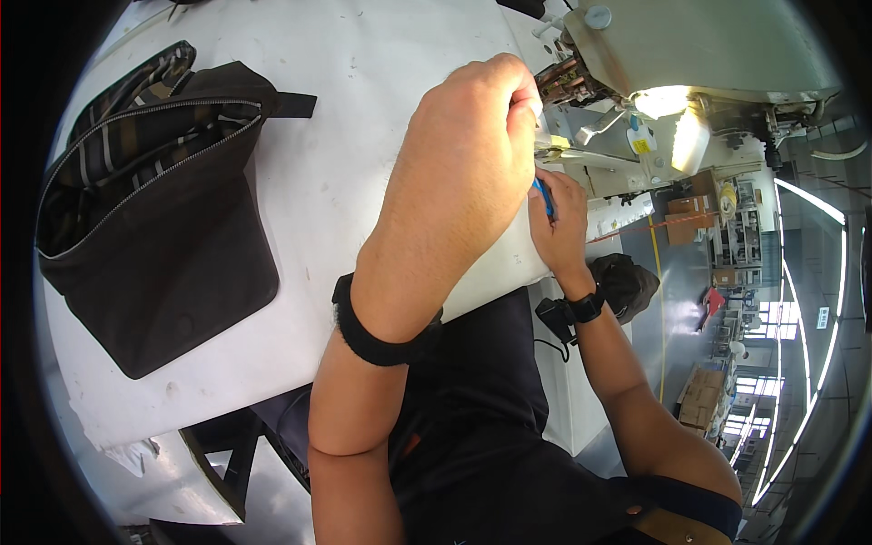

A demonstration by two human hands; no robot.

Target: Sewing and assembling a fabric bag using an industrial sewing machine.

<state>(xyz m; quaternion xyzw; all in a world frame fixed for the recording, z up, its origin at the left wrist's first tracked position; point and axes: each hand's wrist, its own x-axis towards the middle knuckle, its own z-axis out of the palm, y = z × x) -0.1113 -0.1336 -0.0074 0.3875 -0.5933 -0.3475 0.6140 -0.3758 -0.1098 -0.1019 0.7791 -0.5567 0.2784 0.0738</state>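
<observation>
— What did the hands hold?
— The right hand (556,227) gripped a small blue tool (543,195); the left hand (472,154) was curled by the sewing machine (690,45), its contents hidden.

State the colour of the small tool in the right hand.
Blue tool, in the right hand; head view.
</observation>
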